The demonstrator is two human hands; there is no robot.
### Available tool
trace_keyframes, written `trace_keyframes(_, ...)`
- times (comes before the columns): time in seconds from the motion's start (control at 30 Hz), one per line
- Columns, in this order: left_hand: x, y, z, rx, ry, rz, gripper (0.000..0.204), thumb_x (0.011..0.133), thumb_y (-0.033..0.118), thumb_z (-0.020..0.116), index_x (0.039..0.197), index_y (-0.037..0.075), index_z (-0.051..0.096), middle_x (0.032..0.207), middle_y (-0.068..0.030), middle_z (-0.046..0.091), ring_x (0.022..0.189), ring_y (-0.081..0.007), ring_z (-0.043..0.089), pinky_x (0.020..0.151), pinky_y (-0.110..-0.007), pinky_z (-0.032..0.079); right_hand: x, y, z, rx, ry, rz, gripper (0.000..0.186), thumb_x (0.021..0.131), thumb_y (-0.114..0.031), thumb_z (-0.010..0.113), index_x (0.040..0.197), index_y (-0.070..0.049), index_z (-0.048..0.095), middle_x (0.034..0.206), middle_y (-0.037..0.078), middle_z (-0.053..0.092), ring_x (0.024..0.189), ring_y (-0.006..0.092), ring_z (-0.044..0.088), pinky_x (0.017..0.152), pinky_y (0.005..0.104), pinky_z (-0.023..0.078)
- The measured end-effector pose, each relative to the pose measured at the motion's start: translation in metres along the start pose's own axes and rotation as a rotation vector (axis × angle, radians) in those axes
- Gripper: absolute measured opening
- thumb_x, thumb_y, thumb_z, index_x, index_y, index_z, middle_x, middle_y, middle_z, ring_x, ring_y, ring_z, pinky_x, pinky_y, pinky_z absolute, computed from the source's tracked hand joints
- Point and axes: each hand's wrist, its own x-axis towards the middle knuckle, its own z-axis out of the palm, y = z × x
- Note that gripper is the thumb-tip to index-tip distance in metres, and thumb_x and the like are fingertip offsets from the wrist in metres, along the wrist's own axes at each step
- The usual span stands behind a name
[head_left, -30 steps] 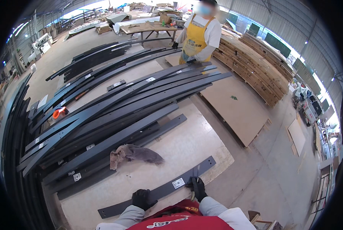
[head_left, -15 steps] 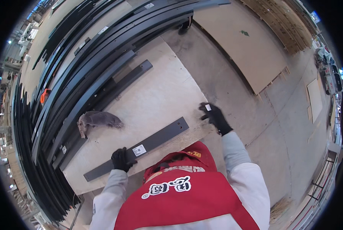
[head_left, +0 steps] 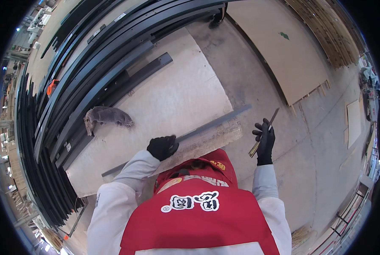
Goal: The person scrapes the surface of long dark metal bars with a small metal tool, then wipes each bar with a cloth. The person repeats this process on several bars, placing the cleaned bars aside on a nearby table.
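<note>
My left hand (head_left: pixel 161 148) in a black glove is closed on a dark grey plank (head_left: pixel 215 123), now tilted up on its edge and motion-blurred, at the near edge of a pale board (head_left: pixel 177 85). My right hand (head_left: pixel 264 140), also gloved, is right of the board over the floor, gripping a thin, flat metal tool (head_left: pixel 253 148), perhaps a file. A crumpled grey-brown cloth (head_left: pixel 109 117) lies on the board, left of and beyond my left hand.
Long dark metal-like strips (head_left: pixel 92 76) are piled along the left and far side, with an orange object (head_left: pixel 52 87) among them. A large sheet (head_left: pixel 283 55) and stacked brown boards (head_left: pixel 326 38) stand right. A co-worker's dark leg (head_left: pixel 217 17) shows at the top.
The view has tipped downward. The plank has gone from lying flat to tilted on edge. My left hand has moved right along it; my right hand has left it, moving right with the tool.
</note>
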Motion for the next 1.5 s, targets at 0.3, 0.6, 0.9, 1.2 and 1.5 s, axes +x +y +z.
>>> trace_keyframes(0.3,0.025,-0.016,0.014,0.004,0.567,0.157,0.063,0.078,0.032,0.066,0.13,0.004,0.044,0.133,-0.0188,0.045,0.125,-0.0363,0.041,0.103,-0.048,0.033,-0.061,0.067,-0.007,0.839,-0.239,0.433,0.037,0.093,-0.023,0.052,0.126,-0.006,0.045,0.08,0.007,0.059,0.072,0.0207,0.056,0.061,0.0297,0.05)
trace_keyframes(0.6,0.057,0.023,0.063,-0.098,0.623,0.14,0.063,0.079,0.032,0.065,0.132,0.004,0.045,0.144,-0.0201,0.035,0.137,-0.0342,0.028,0.113,-0.047,0.02,-0.113,0.041,0.086,0.027,-0.298,0.02,0.054,0.094,-0.015,0.054,0.141,-0.009,0.028,0.098,0.007,0.059,0.068,0.0108,0.056,0.055,0.0212,0.045)
trace_keyframes(0.9,-0.202,-0.235,0.182,0.003,0.878,-1.012,0.059,0.086,0.029,0.056,0.134,-0.002,0.042,0.138,-0.0215,0.043,0.13,-0.0353,0.038,0.111,-0.041,0.025,-0.137,0.091,0.16,-0.909,-0.606,-0.61,0.047,0.091,-0.022,0.051,0.138,-0.017,0.043,0.084,0.015,0.051,0.074,0.0311,0.057,0.063,0.0415,0.046)
trace_keyframes(1.2,-0.025,-0.052,0.051,-0.013,0.706,-0.142,0.058,0.079,0.01,0.058,0.134,0.002,0.04,0.139,-0.0184,0.04,0.134,-0.0334,0.032,0.112,-0.047,0.021,-0.126,0.101,0.164,-1.191,-0.5,-0.595,0.027,0.092,-0.028,0.05,0.114,-0.013,0.053,0.08,0.013,0.054,0.067,0.0317,0.061,0.055,0.0455,0.05)
trace_keyframes(1.5,-0.007,-0.05,0.058,0.076,0.508,-0.3,0.052,0.086,0.026,0.052,0.133,0.005,0.044,0.142,-0.0142,0.04,0.135,-0.03,0.033,0.112,-0.043,0.022,0.025,0.049,0.059,-1.069,0.031,-0.472,0.029,0.093,-0.023,0.052,0.119,-0.011,0.06,0.078,0.016,0.054,0.074,0.0302,0.056,0.065,0.0416,0.043)
